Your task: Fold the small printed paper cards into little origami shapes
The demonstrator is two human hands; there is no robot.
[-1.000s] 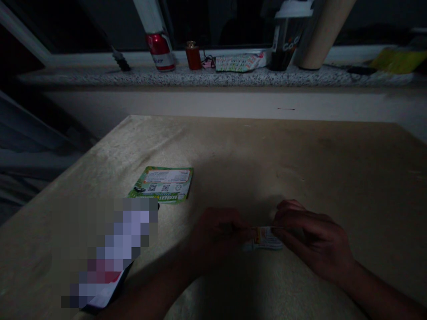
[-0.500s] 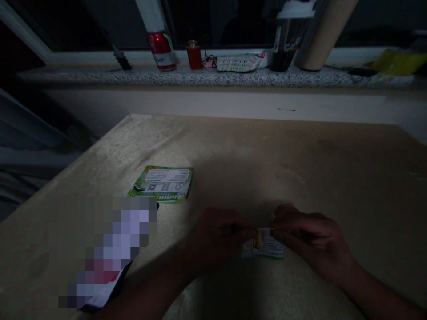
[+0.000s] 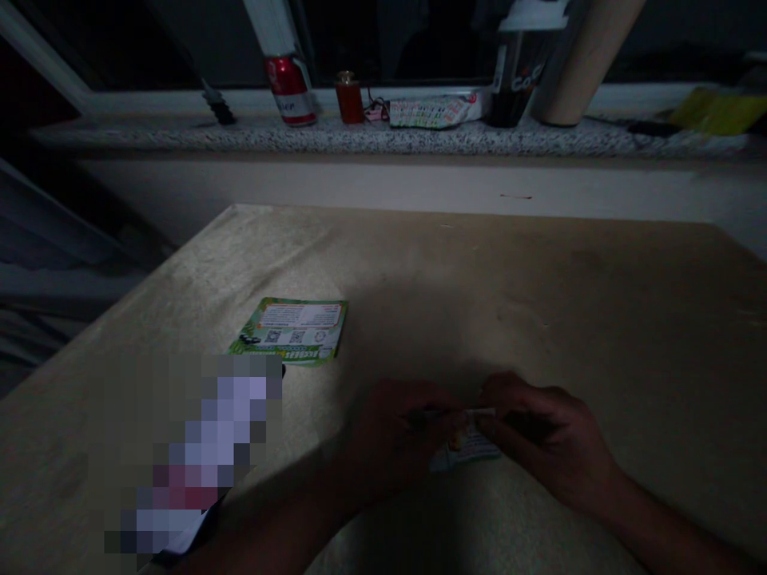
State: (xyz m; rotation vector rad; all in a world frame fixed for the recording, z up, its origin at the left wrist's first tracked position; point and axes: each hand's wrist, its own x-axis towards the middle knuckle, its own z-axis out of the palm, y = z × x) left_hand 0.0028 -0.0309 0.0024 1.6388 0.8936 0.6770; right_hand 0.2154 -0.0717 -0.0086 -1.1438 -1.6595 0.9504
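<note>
A small printed packet point(image 3: 473, 446) hangs between my hands, low and right of the middle in the head view. My left hand point(image 3: 407, 423) pinches its upper left edge, fingers closed. At the upper right edge my right hand point(image 3: 548, 423) also pinches it with thumb and fingertips. A pale strip shows along the top between the fingertips. Most of the packet's left side is hidden, and the dim light blurs its print. Whether its top is torn I cannot tell.
On the table point(image 3: 569, 311) lies a green printed packet point(image 3: 293, 331), left of my hands. A phone-like slab with a pixelated screen point(image 3: 204, 455) lies near my left forearm. Along the windowsill point(image 3: 359, 142) stand a red can point(image 3: 291, 92), a red bottle point(image 3: 349, 100) and a lidded cup point(image 3: 515, 72).
My right hand has shifted slightly left, closer to my left hand. The small packet has tilted and less of its front shows. The green packet has not moved.
</note>
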